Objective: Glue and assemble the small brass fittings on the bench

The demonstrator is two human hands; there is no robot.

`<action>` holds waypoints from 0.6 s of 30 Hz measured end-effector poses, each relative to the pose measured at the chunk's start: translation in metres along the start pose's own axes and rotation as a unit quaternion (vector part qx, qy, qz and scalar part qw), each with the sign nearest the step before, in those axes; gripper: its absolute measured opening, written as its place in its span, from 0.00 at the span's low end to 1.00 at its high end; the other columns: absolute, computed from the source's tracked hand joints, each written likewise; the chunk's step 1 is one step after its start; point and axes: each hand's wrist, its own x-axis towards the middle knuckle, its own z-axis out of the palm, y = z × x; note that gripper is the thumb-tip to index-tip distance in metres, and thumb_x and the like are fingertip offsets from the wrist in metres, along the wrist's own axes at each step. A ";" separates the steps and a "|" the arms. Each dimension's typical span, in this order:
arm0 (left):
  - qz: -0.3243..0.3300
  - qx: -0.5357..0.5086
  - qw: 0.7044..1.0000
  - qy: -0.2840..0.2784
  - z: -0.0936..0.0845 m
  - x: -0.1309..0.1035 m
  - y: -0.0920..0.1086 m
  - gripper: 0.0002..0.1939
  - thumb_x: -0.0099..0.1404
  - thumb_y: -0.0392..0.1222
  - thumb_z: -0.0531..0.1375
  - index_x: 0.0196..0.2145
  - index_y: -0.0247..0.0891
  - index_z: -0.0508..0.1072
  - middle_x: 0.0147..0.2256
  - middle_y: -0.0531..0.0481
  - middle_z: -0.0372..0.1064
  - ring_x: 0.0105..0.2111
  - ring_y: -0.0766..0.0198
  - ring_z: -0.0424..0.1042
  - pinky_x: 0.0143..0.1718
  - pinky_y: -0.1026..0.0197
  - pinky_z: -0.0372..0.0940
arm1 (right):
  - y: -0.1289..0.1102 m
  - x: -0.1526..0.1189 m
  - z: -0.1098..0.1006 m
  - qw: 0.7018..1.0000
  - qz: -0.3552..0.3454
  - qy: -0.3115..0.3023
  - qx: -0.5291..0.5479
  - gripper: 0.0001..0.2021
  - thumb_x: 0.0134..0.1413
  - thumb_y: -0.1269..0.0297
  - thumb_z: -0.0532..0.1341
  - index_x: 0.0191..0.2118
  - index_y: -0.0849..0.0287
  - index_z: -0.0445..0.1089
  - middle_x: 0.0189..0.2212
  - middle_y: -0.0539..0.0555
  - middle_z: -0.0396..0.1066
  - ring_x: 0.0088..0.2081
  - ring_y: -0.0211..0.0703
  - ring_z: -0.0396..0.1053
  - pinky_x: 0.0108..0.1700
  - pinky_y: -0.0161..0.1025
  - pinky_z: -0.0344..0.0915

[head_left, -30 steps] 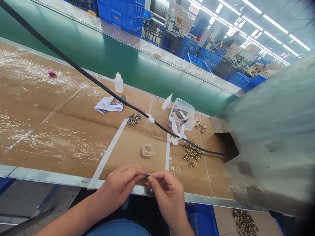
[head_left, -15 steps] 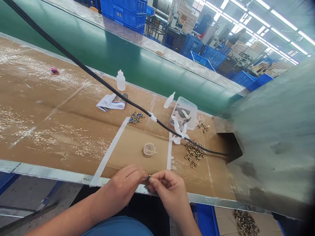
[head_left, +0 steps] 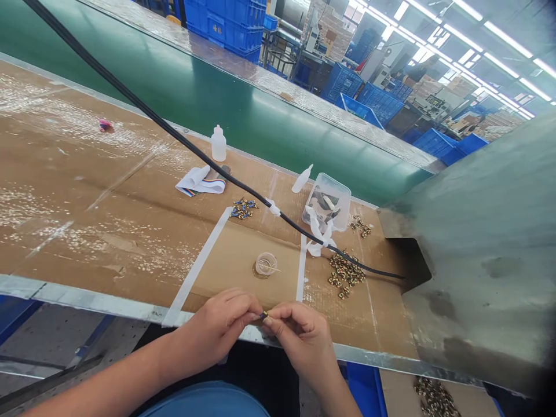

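My left hand and my right hand meet at the bench's front edge. Between their fingertips is a small brass-and-blue part, pinched from both sides; the fingers cover most of it. Just beyond the hands, a small clear cup with a thin pale stick leaning in it stands on a taped cardboard sheet. Behind and left of the cup lies a small pile of blue-and-brass parts. A larger heap of brass-coloured parts is to the right.
A black cable crosses diagonally above the bench. Toward the back stand a white bottle, a smaller bottle, and a clear plastic box. A metal panel bounds the right side. A green conveyor runs behind.
The view has shifted slightly, so the bench things appear a little farther right. Both hands keep their pinch on the small part, with barely any movement.
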 end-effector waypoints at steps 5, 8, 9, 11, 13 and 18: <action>-0.006 0.002 1.000 0.001 0.000 0.002 -0.001 0.09 0.69 0.30 0.49 0.37 0.39 0.66 0.33 0.53 0.68 0.35 0.67 0.68 0.38 0.67 0.61 | -0.001 -0.001 0.000 1.000 -0.012 0.000 -0.019 0.08 0.55 0.64 0.62 0.28 0.60 0.74 0.24 0.52 0.72 0.26 0.39 0.67 0.28 0.33 0.63; -0.012 0.005 1.000 -0.001 0.000 0.003 -0.001 0.09 0.68 0.30 0.49 0.36 0.39 0.67 0.32 0.53 0.69 0.34 0.67 0.68 0.37 0.66 0.61 | -0.002 -0.001 -0.001 1.000 -0.010 -0.004 -0.019 0.08 0.55 0.64 0.62 0.28 0.60 0.75 0.24 0.52 0.72 0.26 0.39 0.68 0.28 0.33 0.64; -0.015 0.005 1.000 -0.003 0.000 0.003 0.000 0.09 0.68 0.30 0.49 0.36 0.39 0.67 0.32 0.53 0.69 0.34 0.67 0.68 0.37 0.66 0.61 | -0.002 -0.001 -0.001 1.000 -0.006 -0.005 -0.018 0.08 0.55 0.64 0.62 0.28 0.60 0.75 0.24 0.52 0.72 0.26 0.39 0.68 0.28 0.34 0.64; -0.020 0.006 1.000 -0.008 0.000 0.003 0.000 0.09 0.68 0.30 0.50 0.36 0.39 0.67 0.32 0.53 0.69 0.34 0.66 0.68 0.37 0.66 0.61 | -0.002 -0.001 -0.001 1.000 0.003 -0.006 -0.015 0.08 0.54 0.64 0.62 0.28 0.61 0.75 0.24 0.53 0.73 0.26 0.40 0.68 0.28 0.34 0.64; -0.022 0.008 1.000 -0.008 0.000 0.003 0.001 0.09 0.68 0.30 0.50 0.35 0.39 0.67 0.32 0.53 0.69 0.34 0.66 0.68 0.37 0.66 0.61 | -0.003 -0.001 -0.001 1.000 0.008 -0.003 -0.013 0.08 0.54 0.64 0.62 0.28 0.61 0.75 0.24 0.53 0.72 0.26 0.39 0.68 0.28 0.33 0.64; -0.018 0.011 1.000 -0.008 -0.001 0.002 0.001 0.09 0.68 0.31 0.49 0.35 0.38 0.68 0.31 0.52 0.70 0.33 0.66 0.68 0.36 0.65 0.61 | -0.004 0.000 0.000 1.000 0.005 0.002 -0.003 0.08 0.54 0.63 0.62 0.28 0.61 0.74 0.24 0.53 0.72 0.25 0.39 0.67 0.27 0.33 0.63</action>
